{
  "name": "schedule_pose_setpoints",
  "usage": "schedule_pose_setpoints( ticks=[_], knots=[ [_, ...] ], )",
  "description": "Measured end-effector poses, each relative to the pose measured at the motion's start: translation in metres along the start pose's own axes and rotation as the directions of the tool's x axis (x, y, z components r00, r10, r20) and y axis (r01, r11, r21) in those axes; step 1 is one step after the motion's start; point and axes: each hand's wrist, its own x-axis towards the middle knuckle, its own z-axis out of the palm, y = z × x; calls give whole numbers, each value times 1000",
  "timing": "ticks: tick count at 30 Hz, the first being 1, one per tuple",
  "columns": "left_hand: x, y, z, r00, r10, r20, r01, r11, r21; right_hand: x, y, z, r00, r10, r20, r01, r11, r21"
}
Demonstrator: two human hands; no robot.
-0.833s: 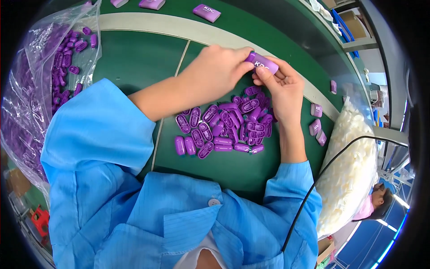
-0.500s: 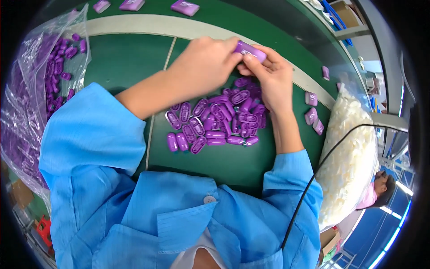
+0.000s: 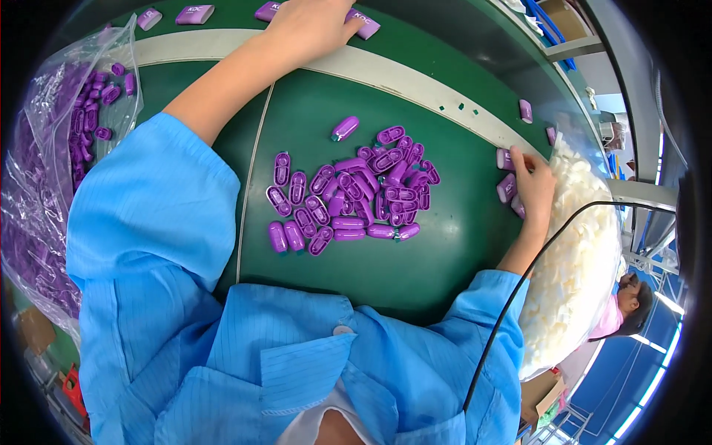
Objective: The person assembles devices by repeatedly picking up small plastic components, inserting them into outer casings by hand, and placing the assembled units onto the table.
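Up at the far strip, my left hand [image 3: 315, 30] has its thumb and fingertips at the edge of a small purple case [image 3: 365, 24] with white printing, apparently pinching it. At the right, the fingers of my right hand [image 3: 535, 185] are apart, touching or very close to another purple case [image 3: 505, 159]. A second case [image 3: 507, 188] lies just below it, near the thumb. Between my arms, a pile of glossy purple oval shells [image 3: 356, 185] covers the green table [image 3: 437, 274], some hollow side up. One shell [image 3: 345, 128] with a teal tab lies apart from the pile.
A clear bag of purple parts [image 3: 44, 185] stands at the left, a bag of cream-white pieces [image 3: 571, 259] at the right. More purple cases [image 3: 195, 14] lie along the far green strip, beyond a pale ledge [image 3: 415, 74]. A black cable [image 3: 512, 304] crosses beside my right arm.
My hands have parted from the purple case they held together. The left moved up and left to the far strip; the right moved right and down to the cases there.
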Motion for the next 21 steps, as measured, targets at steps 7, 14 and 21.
schedule_pose_setpoints(
  ticks=[7,14,21],
  knots=[
    [-63,4,-34,845,417,334,-314,893,-321,-8,-57,3,999,-37,33,31,987,157],
    [-72,-13,-28,700,644,308,-451,733,-509,-7,-136,21,821,-410,398,-311,265,913],
    [-52,-7,-12,900,154,407,163,748,-643,-4,-154,44,759,-480,440,-493,19,870]
  ],
)
